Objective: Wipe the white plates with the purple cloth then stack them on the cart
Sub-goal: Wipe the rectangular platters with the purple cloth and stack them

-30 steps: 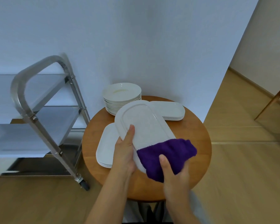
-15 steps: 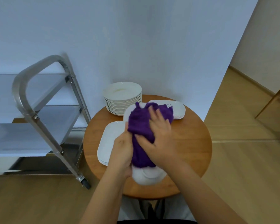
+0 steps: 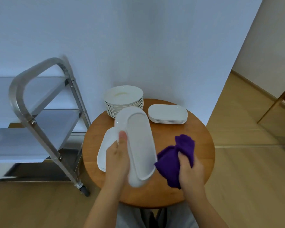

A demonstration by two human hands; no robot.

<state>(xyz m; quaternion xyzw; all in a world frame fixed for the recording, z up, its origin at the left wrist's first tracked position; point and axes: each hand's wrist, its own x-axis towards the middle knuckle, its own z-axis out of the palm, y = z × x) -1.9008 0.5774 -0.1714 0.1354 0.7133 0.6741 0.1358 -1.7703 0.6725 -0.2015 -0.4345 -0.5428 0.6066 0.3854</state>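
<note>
The left hand [image 3: 118, 159] grips a smooth, glossy white oblong plate [image 3: 136, 142] with rounded ends and a raised rim, thumb on its upper face, holding it tilted above the round wooden table [image 3: 202, 140]. The right hand [image 3: 189, 168] clutches the bunched, fuzzy purple cloth [image 3: 171, 162] over the table's right part, just beside the plate's near right edge. Half a second ago the cloth covered the plate under the right hand; now it is off to the side and the plate's face is bare.

Beneath the held plate, at the table's left edge, lies a stack of oblong plates [image 3: 104, 152]. At the far edge stand a stack of round deep plates [image 3: 123, 97] and a low stack of rounded rectangular plates [image 3: 168, 114]. The brushed-steel cart [image 3: 31, 99] with tubular frame stands left of the table.
</note>
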